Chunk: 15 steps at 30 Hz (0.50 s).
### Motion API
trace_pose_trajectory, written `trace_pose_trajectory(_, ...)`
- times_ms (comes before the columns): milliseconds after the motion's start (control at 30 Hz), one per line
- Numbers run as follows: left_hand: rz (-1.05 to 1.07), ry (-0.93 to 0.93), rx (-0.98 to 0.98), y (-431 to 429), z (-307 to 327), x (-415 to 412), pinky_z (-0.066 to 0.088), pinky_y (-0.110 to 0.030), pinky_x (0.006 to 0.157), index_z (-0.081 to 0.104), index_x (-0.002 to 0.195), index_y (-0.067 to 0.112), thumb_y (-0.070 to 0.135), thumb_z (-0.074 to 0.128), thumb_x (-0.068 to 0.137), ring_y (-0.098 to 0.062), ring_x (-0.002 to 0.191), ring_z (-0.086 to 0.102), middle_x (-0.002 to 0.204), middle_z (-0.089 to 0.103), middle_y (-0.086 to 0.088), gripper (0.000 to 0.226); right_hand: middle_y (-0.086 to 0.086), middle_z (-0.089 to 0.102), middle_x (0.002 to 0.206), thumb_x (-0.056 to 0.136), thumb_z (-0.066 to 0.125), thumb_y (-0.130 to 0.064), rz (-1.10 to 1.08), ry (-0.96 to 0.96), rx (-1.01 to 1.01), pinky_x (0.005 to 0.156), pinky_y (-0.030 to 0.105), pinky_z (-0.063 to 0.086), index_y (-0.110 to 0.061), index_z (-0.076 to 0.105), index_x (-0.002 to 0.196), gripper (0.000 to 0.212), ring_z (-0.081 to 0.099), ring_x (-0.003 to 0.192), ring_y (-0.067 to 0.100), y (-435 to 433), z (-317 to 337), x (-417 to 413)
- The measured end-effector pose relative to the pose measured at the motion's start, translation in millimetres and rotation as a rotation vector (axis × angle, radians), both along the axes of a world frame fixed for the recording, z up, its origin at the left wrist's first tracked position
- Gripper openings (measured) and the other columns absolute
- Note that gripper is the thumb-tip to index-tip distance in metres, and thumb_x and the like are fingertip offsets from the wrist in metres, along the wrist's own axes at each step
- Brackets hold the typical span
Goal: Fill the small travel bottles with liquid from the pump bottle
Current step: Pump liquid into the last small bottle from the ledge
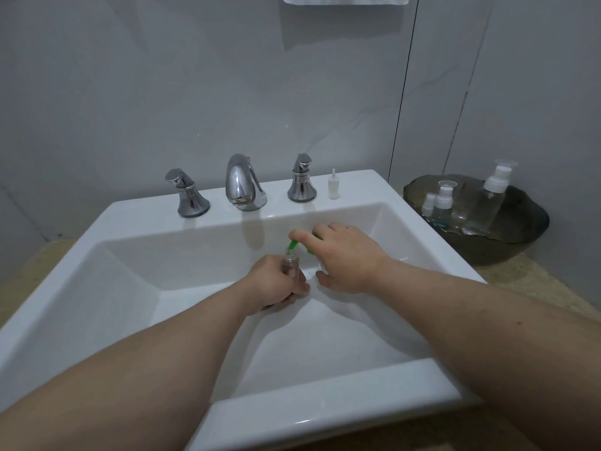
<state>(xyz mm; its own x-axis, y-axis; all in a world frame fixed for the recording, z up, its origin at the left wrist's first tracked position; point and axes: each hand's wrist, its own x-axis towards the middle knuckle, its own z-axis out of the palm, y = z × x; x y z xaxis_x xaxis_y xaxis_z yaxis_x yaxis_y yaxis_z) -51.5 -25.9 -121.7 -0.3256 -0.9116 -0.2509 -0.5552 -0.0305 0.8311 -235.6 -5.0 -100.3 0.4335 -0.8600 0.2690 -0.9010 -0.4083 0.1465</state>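
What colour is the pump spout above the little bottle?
The spout is bright green; head view.

- No text, label, brand or number can be read anywhere.
- The bottles [486, 206] in the dish [523, 249] at right are too small and blurred to show any print.

Dim, even light with a cool grey-blue cast fills the scene. Small bright glints sit on the chrome faucet [242, 183] — the only real glare. Below the faucet, soft-edged shadows of the forearms [162, 362] lie across the white sink [325, 415]. Wide-angle distortion bows the sink's rim and the wall seam [403, 92] right of the faucet — detail is soft throughout, and the clear bottles [489, 203] further right look smeared.
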Motion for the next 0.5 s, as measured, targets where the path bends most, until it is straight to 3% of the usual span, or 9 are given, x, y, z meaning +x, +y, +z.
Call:
trace_pose_trajectory(233,-0.027,0.009,0.002,-1.6,-2.5,0.3,0.052,-0.032,0.064,0.064,0.073,0.01,0.005,0.078,0.082,-0.023,0.06,0.06,0.06,0.064,-0.009,0.017,0.002,0.052,0.117,0.084,0.073,-0.031,0.012,0.002,-0.023,0.079,0.04,0.043,-0.03,0.03,0.148,0.078,0.055,0.103,0.031,-1.6,-3.1,-0.1)
trace_pose_trajectory(500,-0.063,0.004,0.006,-0.7,-3.7,0.6,0.05,-0.027,0.059,0.064,0.076,0.01,0.005,0.078,0.083,-0.019,0.057,0.059,0.06,0.063,-0.005,0.016,0.002,0.052,0.12,0.084,0.073,-0.032,0.001,0.0,-0.011,0.083,0.041,0.045,-0.026,0.036,0.144,0.07,0.055,0.105,0.031,-1.7,-2.9,0.2)
